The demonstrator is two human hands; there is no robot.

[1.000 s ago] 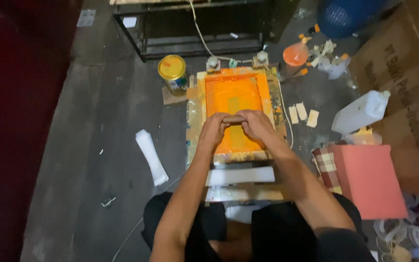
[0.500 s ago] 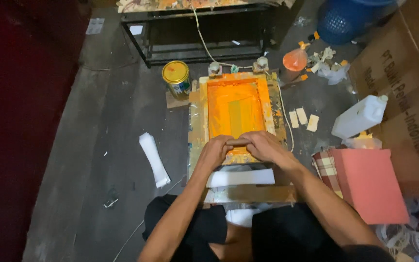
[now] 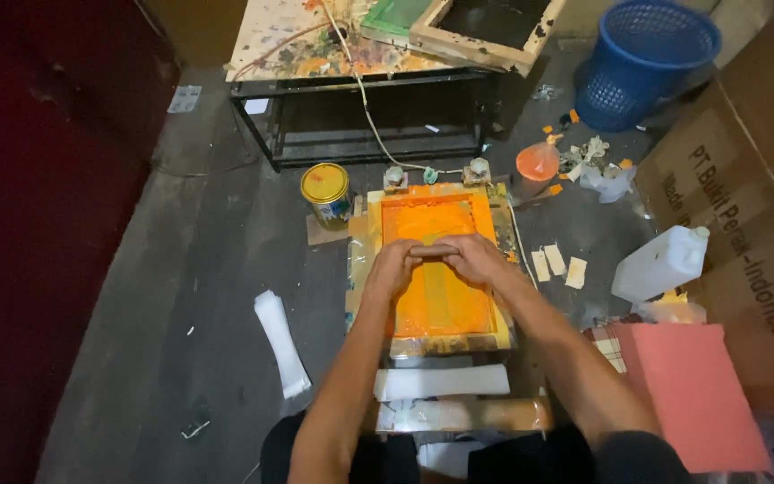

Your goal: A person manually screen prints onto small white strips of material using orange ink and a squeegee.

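A wooden screen-printing frame [image 3: 505,260] lies on the floor, its mesh covered in orange ink [image 3: 441,305]. My left hand [image 3: 394,267] and my right hand [image 3: 469,256] meet over the upper middle of the mesh. Both grip a squeegee [image 3: 432,250], a narrow bar held crosswise and mostly hidden under the fingers. Two clamps [image 3: 435,173] hold the frame's far edge. White cloth [image 3: 441,382] lies just below the frame, near my knees.
A yellow-lidded paint can [image 3: 325,192] stands left of the frame, an orange cup [image 3: 537,163] right. A white jug [image 3: 661,263], pink board [image 3: 692,394], cardboard box [image 3: 745,215], blue basket [image 3: 645,59] and paint-stained table [image 3: 360,54] surround. A folded white cloth [image 3: 279,342] lies left.
My hands with the squeegee slid toward me along the mesh, then moved back up toward its far half. The camera has tilted up, showing more of the table and basket.
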